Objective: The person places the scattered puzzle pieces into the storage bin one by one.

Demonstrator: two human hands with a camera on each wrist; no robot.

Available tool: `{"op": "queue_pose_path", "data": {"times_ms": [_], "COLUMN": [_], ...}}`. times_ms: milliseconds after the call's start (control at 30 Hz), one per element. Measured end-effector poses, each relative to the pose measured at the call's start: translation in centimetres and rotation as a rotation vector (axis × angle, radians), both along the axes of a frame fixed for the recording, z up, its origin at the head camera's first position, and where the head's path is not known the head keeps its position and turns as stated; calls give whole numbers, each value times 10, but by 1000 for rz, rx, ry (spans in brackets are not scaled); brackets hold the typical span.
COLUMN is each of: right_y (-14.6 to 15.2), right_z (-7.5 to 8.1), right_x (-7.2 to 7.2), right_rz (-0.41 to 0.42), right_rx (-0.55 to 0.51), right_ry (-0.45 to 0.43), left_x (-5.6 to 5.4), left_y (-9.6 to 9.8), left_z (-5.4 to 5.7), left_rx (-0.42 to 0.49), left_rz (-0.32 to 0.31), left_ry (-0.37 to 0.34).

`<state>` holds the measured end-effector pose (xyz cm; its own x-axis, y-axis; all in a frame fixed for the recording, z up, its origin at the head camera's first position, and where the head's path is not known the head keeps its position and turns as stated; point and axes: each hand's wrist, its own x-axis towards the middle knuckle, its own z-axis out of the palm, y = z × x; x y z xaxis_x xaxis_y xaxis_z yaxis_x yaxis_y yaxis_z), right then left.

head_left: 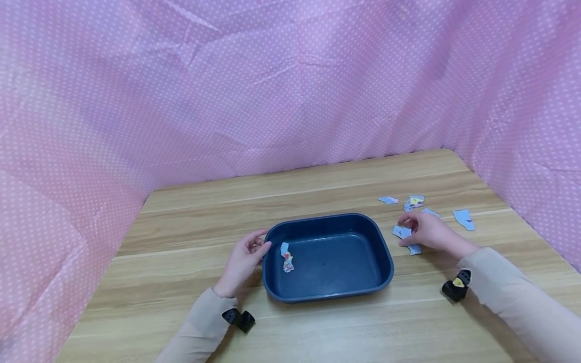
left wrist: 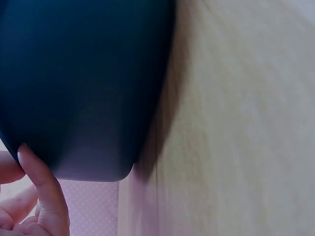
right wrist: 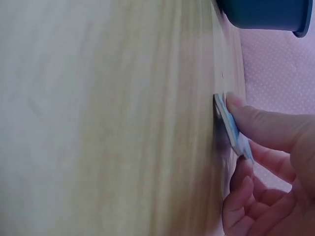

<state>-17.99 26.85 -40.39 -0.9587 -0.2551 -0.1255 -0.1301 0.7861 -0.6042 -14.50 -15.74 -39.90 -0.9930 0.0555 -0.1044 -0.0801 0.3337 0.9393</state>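
A dark blue tray [head_left: 336,267] rests on the table [head_left: 190,217], a rectangle with well-rounded corners, smooth walls that widen toward the rim, and a flat floor marked by a tiny dot near its middle. Inside, close to the left wall, lies a narrow strip of printed scrap [head_left: 287,257], wavy-edged, pale blue at its far end and patched with red and yellow nearer the person; whether it is one piece or two overlapping cannot be told. The left hand [head_left: 243,258] pinches the tray's left rim, thumb and finger closed on the edge. Outside the tray, just beyond its right end, the right hand [head_left: 426,231] pinches a pale blue piece [head_left: 400,231] between thumb and fingers; the right wrist view shows it as a stiff, fairly thick slab with a light cut edge, tilted against the wood. Around that hand are more flat, irregular pieces with curved outlines: a slim bluish one [head_left: 388,200] farther back, a yellow-printed one [head_left: 414,201] beside it, another partly hidden behind the hand, and a larger blue one [head_left: 463,220] apart to the right. The table has long, wavy wood grain in tan and brown, and the pink cloth [head_left: 290,101] behind is creased fabric with small white dots.
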Motion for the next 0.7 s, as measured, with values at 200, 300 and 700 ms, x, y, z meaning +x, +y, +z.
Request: {"op": "queue_pose_path", "data": {"times_ms": [200,300,700], "right_y": [2,4,7], "right_z": [-1,0,10], "right_x": [0,-2,-4], "right_rz": [-2,-12,-41], "right_rx": [-31,-46,-148], "right_ry": [7,7,-79], "left_x": [-1,-1,-1], "left_y": [1,1,-1], "left_z": [1,2,2], "left_rx": [-3,-9,0], "left_rz": [-1,-3,-16], "left_ry": [7,12,10]}}
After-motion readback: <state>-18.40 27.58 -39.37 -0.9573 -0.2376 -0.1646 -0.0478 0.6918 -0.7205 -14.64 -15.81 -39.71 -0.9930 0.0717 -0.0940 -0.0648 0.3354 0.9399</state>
